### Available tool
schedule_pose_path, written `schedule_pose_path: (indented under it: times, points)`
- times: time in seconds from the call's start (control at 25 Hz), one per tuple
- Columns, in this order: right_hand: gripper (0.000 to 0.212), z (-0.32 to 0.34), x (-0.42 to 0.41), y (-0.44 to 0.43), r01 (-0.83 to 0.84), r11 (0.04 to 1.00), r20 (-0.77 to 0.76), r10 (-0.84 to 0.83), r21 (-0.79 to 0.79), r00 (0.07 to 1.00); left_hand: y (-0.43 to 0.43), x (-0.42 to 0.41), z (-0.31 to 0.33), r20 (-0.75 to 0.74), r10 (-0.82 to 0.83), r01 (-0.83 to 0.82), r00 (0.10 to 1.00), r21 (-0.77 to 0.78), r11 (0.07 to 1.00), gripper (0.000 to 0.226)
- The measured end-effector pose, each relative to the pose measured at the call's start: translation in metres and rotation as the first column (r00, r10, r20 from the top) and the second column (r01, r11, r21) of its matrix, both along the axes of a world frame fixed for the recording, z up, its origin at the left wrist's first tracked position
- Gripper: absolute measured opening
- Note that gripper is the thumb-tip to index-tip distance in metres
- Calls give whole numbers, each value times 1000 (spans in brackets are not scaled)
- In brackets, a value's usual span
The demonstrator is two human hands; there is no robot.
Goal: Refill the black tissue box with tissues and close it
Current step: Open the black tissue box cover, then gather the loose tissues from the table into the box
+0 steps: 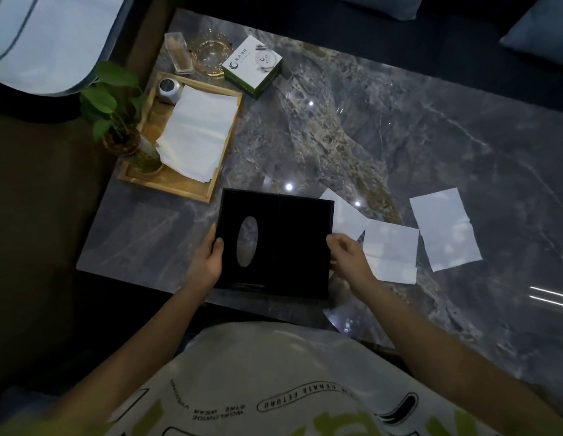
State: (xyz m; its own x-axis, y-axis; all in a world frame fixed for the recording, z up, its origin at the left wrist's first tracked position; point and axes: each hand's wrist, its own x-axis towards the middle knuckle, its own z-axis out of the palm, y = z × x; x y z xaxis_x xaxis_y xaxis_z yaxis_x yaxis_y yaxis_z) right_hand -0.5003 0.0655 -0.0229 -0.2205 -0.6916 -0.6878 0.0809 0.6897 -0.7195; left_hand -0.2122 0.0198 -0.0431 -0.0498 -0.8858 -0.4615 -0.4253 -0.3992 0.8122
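The black tissue box (292, 243) lies opened flat near the table's front edge. Its lid half, with an oval slot (247, 241), is on the left and the empty tray half is on the right. My left hand (209, 258) grips the lid's left edge, thumb on top. At the tray's right edge my right hand (348, 254) pinches the rim. Three loose white tissues lie to the right: one (346, 215) partly under the box, one (390, 250) beside my right hand, one (444, 229) farther right. A larger stack of tissues (198, 130) rests in the wooden tray (170, 184).
The wooden tray at the back left also holds a potted plant (116, 121) and a small silver jar (168, 88). Behind it stand a clear container (179, 53), a glass ashtray (211, 53) and a green-and-white box (253, 66). The marble table (400, 136) stretches right.
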Motion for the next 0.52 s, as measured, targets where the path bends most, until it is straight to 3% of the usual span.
schedule_pose_path:
  times: [0.04, 0.12, 0.24, 0.4, 0.52]
  points:
    - [20, 1, -6, -5, 1, 1000, -54, -2, -19, 999, 1, -3, 1, 17, 29, -30, 999, 30, 999, 47]
    - [27, -2, -21, -16, -97, 995, -308, 82, -33, 948, 1, -8, 5, 77, 52, -57, 996, 65, 996, 51]
    - [48, -10, -44, -30, -300, 954, -612, 234, -6, 755, 6, -16, 15, 128, 44, -43, 991, -14, 999, 54]
    - [64, -19, -63, -47, -484, 841, -691, 498, 239, 524, 16, -28, 32, 226, 75, -19, 971, -241, 970, 49]
    - [64, -23, -62, -52, -511, 786, -685, 586, 349, 433, 13, -38, 40, 305, 58, 27, 950, -265, 964, 43]
